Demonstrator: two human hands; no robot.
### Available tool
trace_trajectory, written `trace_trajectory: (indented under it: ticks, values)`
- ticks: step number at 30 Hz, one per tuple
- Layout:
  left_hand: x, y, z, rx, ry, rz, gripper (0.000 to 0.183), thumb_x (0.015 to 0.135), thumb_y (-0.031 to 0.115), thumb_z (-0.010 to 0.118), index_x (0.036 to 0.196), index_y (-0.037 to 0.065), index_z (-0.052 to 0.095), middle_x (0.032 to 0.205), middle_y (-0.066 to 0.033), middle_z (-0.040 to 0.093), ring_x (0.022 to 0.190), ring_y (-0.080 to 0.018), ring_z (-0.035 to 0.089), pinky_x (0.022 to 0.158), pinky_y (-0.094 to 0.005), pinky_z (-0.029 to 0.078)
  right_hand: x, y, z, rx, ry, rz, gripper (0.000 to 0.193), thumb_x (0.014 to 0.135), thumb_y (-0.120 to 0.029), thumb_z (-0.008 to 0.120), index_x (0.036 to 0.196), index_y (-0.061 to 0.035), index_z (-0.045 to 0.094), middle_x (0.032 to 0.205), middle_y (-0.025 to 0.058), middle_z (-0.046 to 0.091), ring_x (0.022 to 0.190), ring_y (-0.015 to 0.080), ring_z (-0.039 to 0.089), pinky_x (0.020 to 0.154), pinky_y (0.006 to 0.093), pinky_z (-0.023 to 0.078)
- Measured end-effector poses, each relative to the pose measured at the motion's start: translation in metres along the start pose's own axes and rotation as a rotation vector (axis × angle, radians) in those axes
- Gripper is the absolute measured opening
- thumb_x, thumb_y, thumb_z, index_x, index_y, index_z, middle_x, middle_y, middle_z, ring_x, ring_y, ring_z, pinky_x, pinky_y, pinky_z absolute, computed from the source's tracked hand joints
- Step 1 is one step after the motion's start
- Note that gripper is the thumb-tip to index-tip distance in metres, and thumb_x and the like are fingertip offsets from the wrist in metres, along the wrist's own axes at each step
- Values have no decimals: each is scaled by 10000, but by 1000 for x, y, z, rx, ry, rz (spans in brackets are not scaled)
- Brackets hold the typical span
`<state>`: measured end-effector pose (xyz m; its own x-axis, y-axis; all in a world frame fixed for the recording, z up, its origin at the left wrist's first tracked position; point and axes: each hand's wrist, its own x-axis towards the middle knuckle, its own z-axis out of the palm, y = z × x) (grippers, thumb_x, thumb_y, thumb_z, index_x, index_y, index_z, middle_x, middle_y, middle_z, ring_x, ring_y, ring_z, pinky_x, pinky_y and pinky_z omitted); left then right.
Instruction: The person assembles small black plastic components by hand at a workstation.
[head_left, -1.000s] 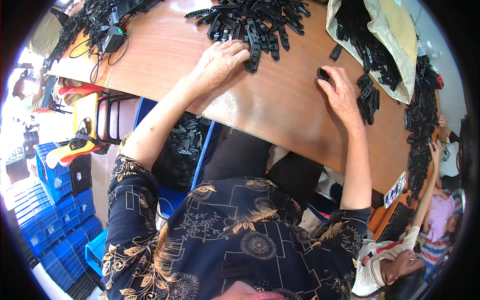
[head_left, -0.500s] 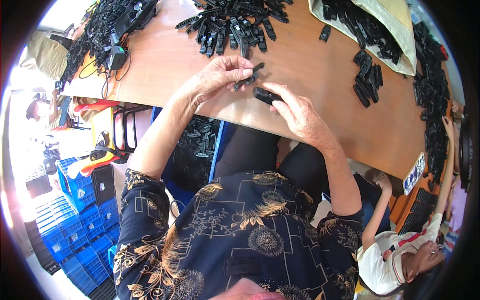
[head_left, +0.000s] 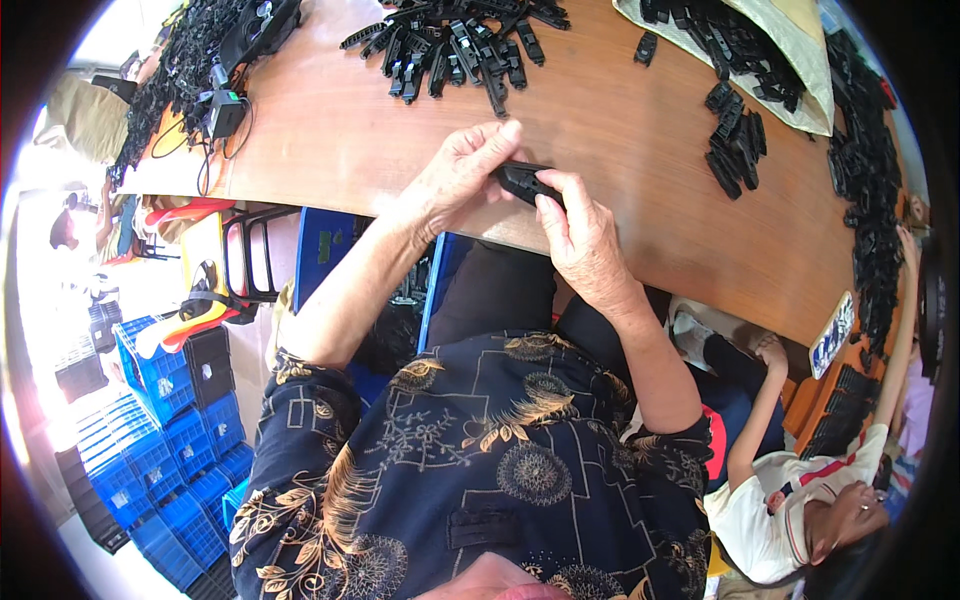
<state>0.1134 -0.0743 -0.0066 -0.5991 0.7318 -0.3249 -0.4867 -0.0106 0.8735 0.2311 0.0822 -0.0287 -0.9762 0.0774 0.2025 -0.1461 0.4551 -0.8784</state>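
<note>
Just over the near edge of the table, both my hands meet at a dark, elongated black plastic part (head_left: 524, 182). My right hand (head_left: 592, 238) pinches its right end between thumb and fingers. My left hand (head_left: 462, 178) is closed at the left end, thumb pointing up and away. The thinner black piece that the left hand held earlier cannot be made out separately; fingers hide that end. Beyond my hands lies a heap of similar black plastic parts (head_left: 440, 55), one of them reaching out toward my left thumb.
A pale sack (head_left: 800, 118) spills black parts at the far right, near a small pile (head_left: 737, 150). More parts line the right edge. A small black device with cables (head_left: 226, 114) sits at left. Blue crates (head_left: 190, 440) stand lower left; a person (head_left: 800, 510) sits at right.
My hands have come together: the thin piece in my left hand and the thicker part in my right were apart, and now meet. The left hand moved slightly nearer and turned its thumb up.
</note>
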Motion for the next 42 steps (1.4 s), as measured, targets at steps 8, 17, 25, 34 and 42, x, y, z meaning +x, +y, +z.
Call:
trace_trajectory:
  ticks: [8, 17, 25, 34, 42]
  values:
    - [-7, -47, 30, -115, 227, 362, 316, 913, 108, 658, 1187, 36, 517, 1174, -132, 640, 1013, -146, 617, 893, -295, 500, -2, -2, 27, 363, 199, 265, 149, 978, -108, 526, 1108, -34, 532, 694, 99, 646, 570, 164, 614, 513, 305, 477]
    - [-30, -26, 20, -116, 218, 332, 317, 894, 103, 676, 1179, 18, 565, 1139, -140, 654, 1006, -189, 642, 925, -329, 507, 6, 3, 13, 446, -105, 234, 397, 880, -251, 702, 1143, 8, 557, 927, 118, 625, 792, 171, 606, 692, 310, 500]
    - [-21, -25, 4, -239, 184, 293, 261, 876, 126, 701, 1094, 23, 600, 1042, -139, 686, 945, -190, 660, 886, -323, 521, 14, 4, 27, 398, -23, 340, 292, 863, -228, 714, 1022, -6, 612, 747, 80, 605, 655, 111, 549, 601, 276, 463]
    - [12, 6, -28, -120, 308, 108, 246, 928, 230, 633, 780, 66, 525, 772, -110, 670, 748, -152, 661, 649, -299, 525, 88, 30, -50, 124, -114, 278, 369, 908, -386, 646, 975, -24, 613, 945, 91, 628, 880, 188, 592, 756, 314, 476]
    - [64, 17, -26, 1425, 643, 304, 415, 771, 339, 753, 922, 6, 558, 754, -183, 664, 769, -361, 670, 687, -434, 535, 185, 105, -107, -950, 211, 346, 539, 854, -567, 610, 1040, -62, 586, 1018, 160, 677, 981, 372, 635, 807, 482, 486]
